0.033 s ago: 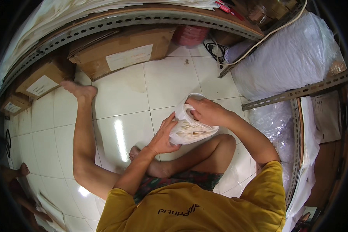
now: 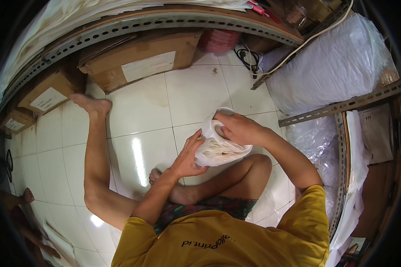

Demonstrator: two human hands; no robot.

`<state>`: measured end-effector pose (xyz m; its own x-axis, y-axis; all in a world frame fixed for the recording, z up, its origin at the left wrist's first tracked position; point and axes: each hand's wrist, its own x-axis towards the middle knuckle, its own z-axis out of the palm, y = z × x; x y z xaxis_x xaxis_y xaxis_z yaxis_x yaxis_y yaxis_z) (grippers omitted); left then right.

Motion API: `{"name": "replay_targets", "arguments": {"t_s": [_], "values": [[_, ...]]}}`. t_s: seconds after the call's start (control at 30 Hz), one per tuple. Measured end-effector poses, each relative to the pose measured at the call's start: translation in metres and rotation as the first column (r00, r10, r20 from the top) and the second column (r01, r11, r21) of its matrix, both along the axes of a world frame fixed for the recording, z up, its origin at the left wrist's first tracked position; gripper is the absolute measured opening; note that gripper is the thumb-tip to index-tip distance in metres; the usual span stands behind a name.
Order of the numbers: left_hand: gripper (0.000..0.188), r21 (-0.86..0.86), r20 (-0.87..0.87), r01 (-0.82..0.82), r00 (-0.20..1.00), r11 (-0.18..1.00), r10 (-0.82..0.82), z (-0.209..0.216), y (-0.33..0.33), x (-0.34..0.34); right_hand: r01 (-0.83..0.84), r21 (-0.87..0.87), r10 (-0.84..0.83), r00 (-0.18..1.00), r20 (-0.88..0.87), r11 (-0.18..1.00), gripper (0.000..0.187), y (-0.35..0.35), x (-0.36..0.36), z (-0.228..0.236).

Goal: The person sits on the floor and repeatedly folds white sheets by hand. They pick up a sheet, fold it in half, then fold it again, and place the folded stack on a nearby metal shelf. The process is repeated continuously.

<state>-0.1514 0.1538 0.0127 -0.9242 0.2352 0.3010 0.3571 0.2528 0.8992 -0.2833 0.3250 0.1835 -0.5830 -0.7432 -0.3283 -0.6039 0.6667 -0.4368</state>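
- Stack of thin white sheets in a white plastic bag [image 2: 220, 149], held in the air over the person's folded right knee, centre of view, clear of the floor.
- Looks light and floppy: edges fan and droop at the near side. I'd guess the sheets slide on each other and the plastic is slick.
- Right hand [image 2: 238, 129] clamps the far top edge, fingers curled over, thumb tucked in at the bag mouth.
- Left hand [image 2: 189, 158] supports the near left side, fingers closed against the stack edge.
- Best hold, as I judge it: pinch across the full thickness at an edge, other hand under the belly; a one-sided grip would likely let it sag or spill.
- Floor [image 2: 142, 111]: glossy white tile, lamp glare, hard and slippery-looking. Person sits on it, left leg stretched far-left, bare foot [image 2: 93, 106] near the boxes.
- Far side: brown cardboard boxes [image 2: 138, 60] with white labels under a slotted steel shelf rail [image 2: 165, 22].
- Far right: black cable coil [image 2: 249, 58], then bulky clear-wrapped white bundles [image 2: 329, 66] on a slotted-angle rack [image 2: 343, 107].
- Tight space, shelving on both sides.
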Motion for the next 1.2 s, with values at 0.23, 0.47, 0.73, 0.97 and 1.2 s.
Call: {"name": "replay_targets", "arguments": {"t_s": [0.23, 0.47, 0.73, 0.97, 1.2], "values": [[0.089, -0.045, -0.030, 0.059, 0.998, 0.997, -0.060, 0.001, -0.001, -0.014, 0.038, -0.031, -0.044, 0.976, -0.215, 0.999, 0.028, -0.003, 0.001, 0.001], [0.087, 0.020, -0.016, 0.106, 0.994, 0.994, -0.105, 0.001, -0.001, -0.032, 0.090, -0.035, -0.096, 0.963, -0.252, 0.995, 0.027, 0.003, -0.007, -0.013], [0.085, 0.052, 0.022, 0.089, 0.996, 0.995, -0.091, -0.003, 0.003, -0.024, 0.094, -0.409, -0.284, 0.856, -0.433, 0.908, 0.064, 0.029, -0.024, -0.004], [0.086, 0.073, -0.021, 0.029, 0.999, 0.997, -0.028, -0.011, 0.005, -0.017, 0.352, -0.320, -0.447, 0.842, -0.301, 0.879, 0.081, 0.001, -0.021, -0.004], [0.088, 0.113, -0.044, -0.046, 0.998, 0.993, 0.051, -0.012, 0.017, -0.012, 0.329, -0.229, -0.395, 0.836, -0.381, 0.916, 0.076, 0.005, -0.026, -0.005]]}}
